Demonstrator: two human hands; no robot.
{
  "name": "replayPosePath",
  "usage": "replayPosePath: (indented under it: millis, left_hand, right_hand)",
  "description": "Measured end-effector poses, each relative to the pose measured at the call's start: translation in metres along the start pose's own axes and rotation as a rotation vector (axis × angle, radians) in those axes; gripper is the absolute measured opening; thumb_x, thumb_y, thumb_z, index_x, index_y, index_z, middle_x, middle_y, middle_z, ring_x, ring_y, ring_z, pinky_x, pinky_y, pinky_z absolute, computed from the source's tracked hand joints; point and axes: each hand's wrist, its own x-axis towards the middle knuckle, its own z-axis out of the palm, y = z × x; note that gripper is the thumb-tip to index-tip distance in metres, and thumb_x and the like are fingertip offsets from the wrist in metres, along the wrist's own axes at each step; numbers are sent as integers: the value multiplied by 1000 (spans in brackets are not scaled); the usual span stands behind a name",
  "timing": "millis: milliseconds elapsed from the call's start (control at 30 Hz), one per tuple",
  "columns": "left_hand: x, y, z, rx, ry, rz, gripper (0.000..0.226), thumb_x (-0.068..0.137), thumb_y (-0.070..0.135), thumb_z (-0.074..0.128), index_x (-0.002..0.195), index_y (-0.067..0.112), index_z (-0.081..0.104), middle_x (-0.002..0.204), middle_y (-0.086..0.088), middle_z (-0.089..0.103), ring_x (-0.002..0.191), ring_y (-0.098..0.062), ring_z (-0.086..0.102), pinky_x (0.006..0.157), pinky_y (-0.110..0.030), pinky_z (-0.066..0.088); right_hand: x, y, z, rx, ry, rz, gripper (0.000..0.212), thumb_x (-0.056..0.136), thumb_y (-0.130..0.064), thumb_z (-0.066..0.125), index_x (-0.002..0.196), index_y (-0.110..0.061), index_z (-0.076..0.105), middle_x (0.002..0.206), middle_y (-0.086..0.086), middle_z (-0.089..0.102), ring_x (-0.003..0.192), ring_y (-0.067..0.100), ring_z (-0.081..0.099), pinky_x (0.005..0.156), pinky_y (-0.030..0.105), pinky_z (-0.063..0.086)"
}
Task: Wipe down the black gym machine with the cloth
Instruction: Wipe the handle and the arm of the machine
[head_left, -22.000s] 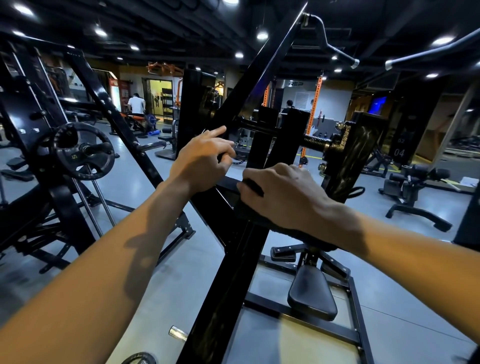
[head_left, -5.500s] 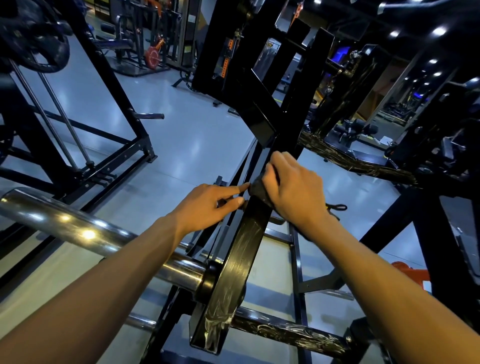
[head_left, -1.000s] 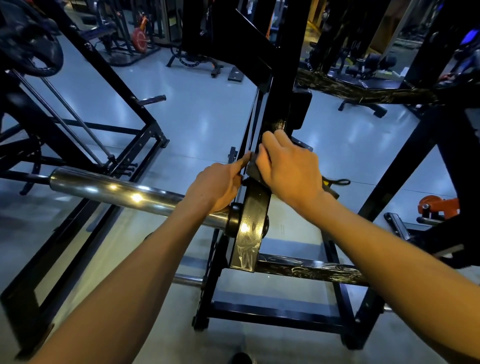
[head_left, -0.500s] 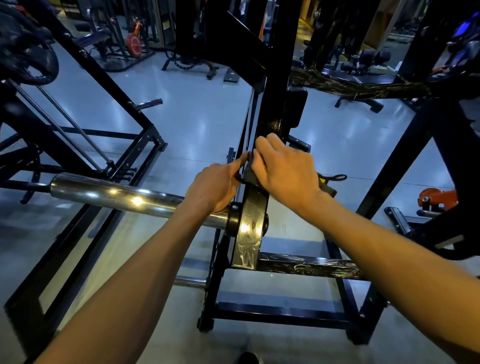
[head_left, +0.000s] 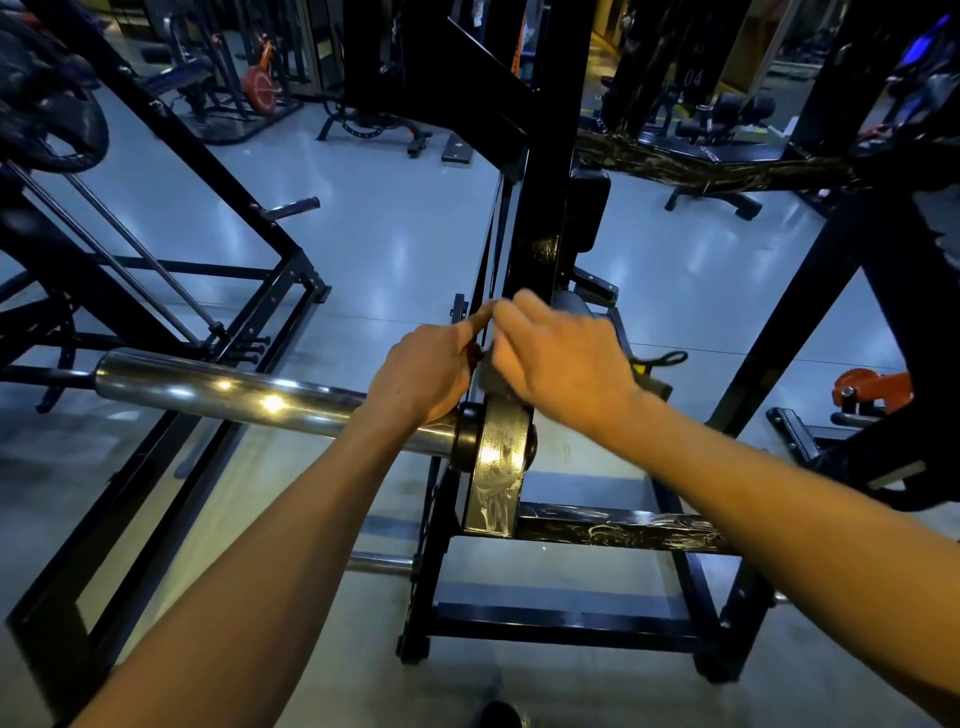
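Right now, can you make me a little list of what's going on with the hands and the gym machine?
place: gym with a shiny grey floor
machine: black gym machine, upright post with wet streaks lower down
cloth: dark cloth, mostly hidden under the right hand, pressed on the post
right hand: on the cloth, blurred
left hand: beside the post, forefinger pointing up along it, over the chrome bar
chrome bar: sticks out to the left from the machine
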Motion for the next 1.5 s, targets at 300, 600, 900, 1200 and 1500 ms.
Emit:
replayPosePath:
  millis: [300, 600, 900, 1200, 1500]
  left_hand:
    - [0, -3, 1, -26, 30, 16, 58, 108, 21, 44, 161, 34, 23, 87, -3, 65, 68, -16, 60, 72, -38, 59]
    - [0, -8, 3, -80, 17, 36, 64, 106, 16, 43, 162, 38, 20, 85, -2, 67, 64, -16, 57, 73, -44, 58]
    - [4, -14, 11, -78, 61, 36, 56, 110, 28, 40, 160, 41, 20, 107, -5, 75, 71, -14, 66, 80, -40, 62]
    - [4, -11, 8, -79, 82, 42, 53, 110, 23, 40, 159, 36, 28, 89, -3, 72, 64, -15, 60, 70, -39, 59]
    - [0, -11, 8, -109, 87, 53, 54, 109, 23, 42, 160, 35, 28, 86, 3, 68, 62, -10, 56, 66, -33, 55]
  right_hand:
    - [-6, -6, 1, 40, 65, 101, 21, 106, -33, 38, 100, -18, 51, 84, -4, 45, 52, 12, 46, 42, 34, 47]
    - [-44, -26, 5, 63, -73, -137, 17, 104, -33, 40, 99, -19, 48, 80, -4, 44, 51, 12, 43, 38, 29, 41]
    - [75, 63, -12, -34, 88, 93, 36, 108, -41, 30, 105, -13, 53, 89, 3, 52, 63, 27, 54, 57, 41, 46]
    - [-7, 3, 3, 145, 41, 61, 20, 108, -34, 35, 97, -20, 46, 84, -5, 44, 53, 13, 46, 44, 35, 47]
    - [0, 6, -4, 31, 2, 9, 23, 107, -35, 34, 100, -18, 47, 82, -2, 47, 50, 15, 46, 41, 37, 46]
